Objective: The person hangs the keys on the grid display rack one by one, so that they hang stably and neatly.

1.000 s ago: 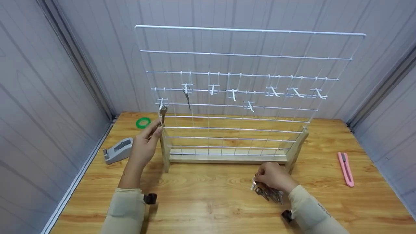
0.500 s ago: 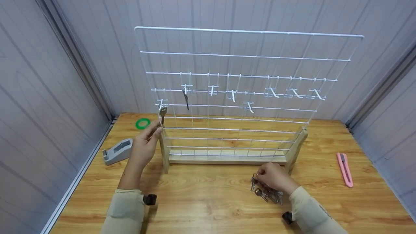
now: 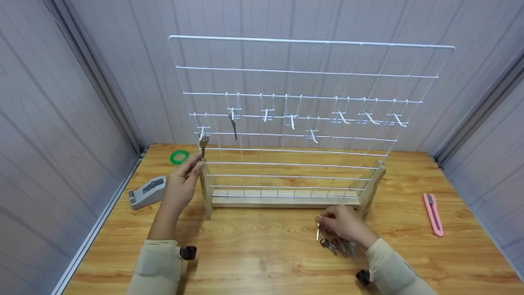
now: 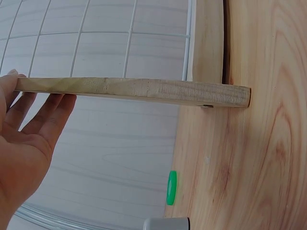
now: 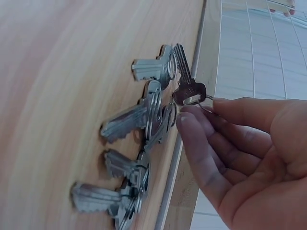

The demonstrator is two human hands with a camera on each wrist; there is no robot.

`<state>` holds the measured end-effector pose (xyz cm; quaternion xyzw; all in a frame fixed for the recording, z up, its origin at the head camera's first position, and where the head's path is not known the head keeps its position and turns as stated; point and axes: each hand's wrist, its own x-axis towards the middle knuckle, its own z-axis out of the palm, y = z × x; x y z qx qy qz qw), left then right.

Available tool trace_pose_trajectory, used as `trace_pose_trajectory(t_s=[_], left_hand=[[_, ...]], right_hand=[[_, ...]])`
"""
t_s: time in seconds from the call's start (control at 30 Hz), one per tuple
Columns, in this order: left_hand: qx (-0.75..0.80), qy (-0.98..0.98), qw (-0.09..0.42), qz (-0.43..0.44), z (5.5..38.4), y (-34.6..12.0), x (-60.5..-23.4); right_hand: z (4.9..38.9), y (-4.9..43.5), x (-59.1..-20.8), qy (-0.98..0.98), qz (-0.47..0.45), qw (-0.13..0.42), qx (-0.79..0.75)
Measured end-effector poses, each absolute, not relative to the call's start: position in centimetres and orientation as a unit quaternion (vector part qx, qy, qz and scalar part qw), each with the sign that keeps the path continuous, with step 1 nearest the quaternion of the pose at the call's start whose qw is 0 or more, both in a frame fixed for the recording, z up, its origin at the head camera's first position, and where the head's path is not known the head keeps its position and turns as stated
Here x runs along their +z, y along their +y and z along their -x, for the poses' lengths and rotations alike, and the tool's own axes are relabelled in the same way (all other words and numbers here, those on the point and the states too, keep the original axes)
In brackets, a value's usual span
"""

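Note:
A white wire grid rack [image 3: 311, 41] on wooden legs stands on the table. My left hand [image 3: 182, 184] grips the upper end of its left wooden leg [image 4: 134, 88], thumb on one side and fingers on the other. Just above that hand a key [image 3: 204, 141] hangs from a hook, and a second key [image 3: 233, 123] hangs from another. Low over the table, my right hand [image 5: 249, 148] pinches the ring of a single key [image 5: 187, 88] between thumb and forefinger. Several ringed keys [image 5: 127, 120] lie in a heap beside and below it.
Several white hooks [image 3: 313, 136] without keys jut out from the grid. Left of the rack are a green tape roll [image 3: 172, 158] and a grey tape dispenser [image 3: 141, 199]. A pink utility knife [image 3: 433, 215] lies at the right. Panelled walls stand behind and at both sides.
The right hand has drawn its key slightly up and left from the heap, and the key now hangs down from its ring. The left hand keeps its grip on the leg.

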<state>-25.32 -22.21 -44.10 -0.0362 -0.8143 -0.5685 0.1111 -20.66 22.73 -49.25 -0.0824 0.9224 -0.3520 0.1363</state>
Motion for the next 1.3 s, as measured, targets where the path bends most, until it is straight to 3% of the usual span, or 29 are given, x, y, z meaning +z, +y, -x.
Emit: trace_pose_trajectory(t_s=[0.53,1.3], left_hand=[[-0.559,-0.821,0.11,0.038,25.2,-22.3,-44.3],[-0.559,-0.82,0.115,0.049,25.3,-22.4,-44.3]], right_hand=[[20.0,21.4,-48.1,0.808,0.118,0.087,-0.571],[18.4,14.9,-39.7,0.703,0.123,0.069,-0.697]])
